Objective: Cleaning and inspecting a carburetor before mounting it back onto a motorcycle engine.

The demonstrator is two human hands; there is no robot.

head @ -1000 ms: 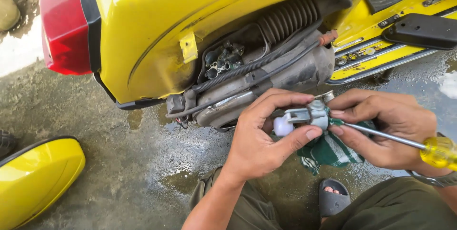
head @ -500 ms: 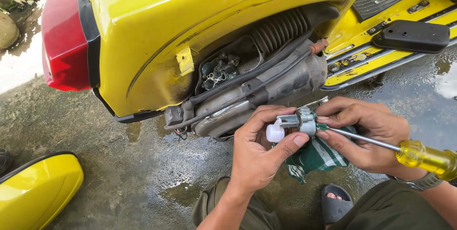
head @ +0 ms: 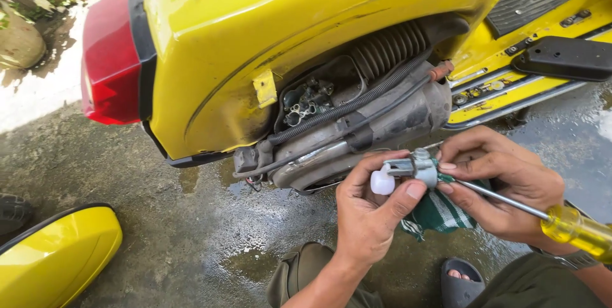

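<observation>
While your left hand [head: 370,219] pinches the small metal part w/ white cap [head: 400,173], your right hand [head: 503,187] grips a yellow-handled screwdriver [head: 561,222] & green cloth [head: 440,212], near the yellow scooter [head: 268,34].

No packages, labels, signs or screens show anywhere here, neither on the scooter nor on the wet ground.
</observation>
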